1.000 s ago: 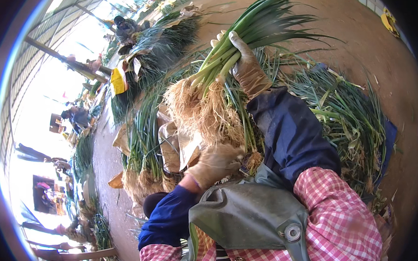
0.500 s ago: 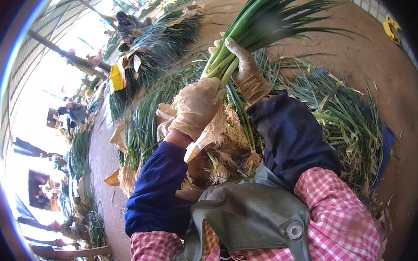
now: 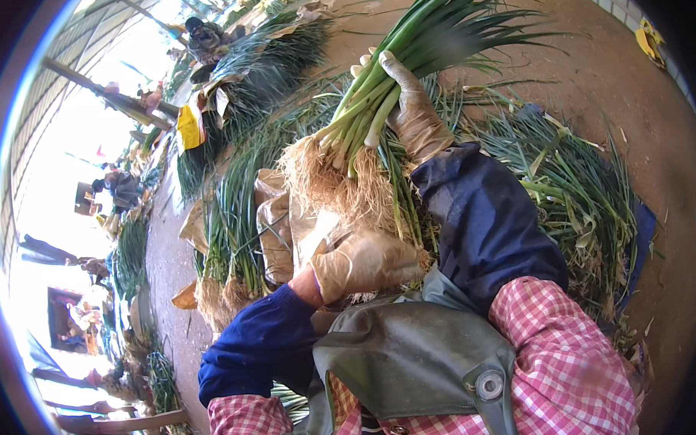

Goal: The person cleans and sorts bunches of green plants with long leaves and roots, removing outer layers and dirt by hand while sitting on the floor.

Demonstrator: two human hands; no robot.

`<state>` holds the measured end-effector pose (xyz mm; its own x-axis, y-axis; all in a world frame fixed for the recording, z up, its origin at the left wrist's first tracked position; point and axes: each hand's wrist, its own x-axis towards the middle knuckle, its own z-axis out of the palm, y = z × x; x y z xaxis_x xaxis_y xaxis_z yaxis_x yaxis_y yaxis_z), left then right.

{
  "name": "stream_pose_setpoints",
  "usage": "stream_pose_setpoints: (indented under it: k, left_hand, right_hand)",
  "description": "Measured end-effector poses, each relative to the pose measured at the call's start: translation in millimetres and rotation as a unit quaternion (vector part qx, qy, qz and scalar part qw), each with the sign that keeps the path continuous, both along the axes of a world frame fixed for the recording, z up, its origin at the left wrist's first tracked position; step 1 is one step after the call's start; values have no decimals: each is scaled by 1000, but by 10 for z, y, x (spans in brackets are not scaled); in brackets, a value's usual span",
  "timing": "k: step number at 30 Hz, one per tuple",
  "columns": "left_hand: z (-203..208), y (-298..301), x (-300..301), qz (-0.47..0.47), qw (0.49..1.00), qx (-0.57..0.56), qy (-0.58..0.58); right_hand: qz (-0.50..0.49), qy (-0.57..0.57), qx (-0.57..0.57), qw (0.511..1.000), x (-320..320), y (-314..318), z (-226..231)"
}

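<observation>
My right hand [image 3: 413, 100], in a dirty tan glove, is closed round a bunch of green onions [image 3: 363, 113] at their pale stems. The dark green leaves fan up and to the right, and the bushy roots [image 3: 327, 172] hang toward me. Lower down, close to my apron, is my gloved left hand [image 3: 372, 261], its back toward me. Its fingers point right, beside the root end of a few loose green onions [image 3: 405, 208]; the fingertips are blurred, so I cannot tell whether they grip anything.
More green onions lie in heaps to the left [image 3: 234, 237] and right [image 3: 569, 179], the right one on a blue sheet [image 3: 643, 230]. A larger heap [image 3: 274, 67] lies farther off, with a yellow wrapper [image 3: 191, 127] beside it. People [image 3: 204, 40] are at the far left.
My left hand has left the bunch's root end and moved down toward my apron, uncovering the roots. My right hand still grips the bunch, nearly in place.
</observation>
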<state>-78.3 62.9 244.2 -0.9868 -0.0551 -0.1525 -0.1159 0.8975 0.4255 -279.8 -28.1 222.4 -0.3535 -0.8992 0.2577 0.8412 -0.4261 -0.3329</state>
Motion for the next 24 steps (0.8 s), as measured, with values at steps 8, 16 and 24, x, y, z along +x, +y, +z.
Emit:
stream_pose_setpoints:
  k: [8, 16, 24]
  left_hand:
    - [632, -422, 108, 281, 893, -151, 317]
    - [171, -1105, -573, 439, 872, -134, 171]
    - [118, -1366, -433, 444, 852, -198, 197]
  right_hand:
    - [-22, 24, 27, 999, 154, 24, -3]
    - [-15, -44, 73, 996, 405, -94, -72]
    - [47, 83, 8, 995, 407, -11, -74]
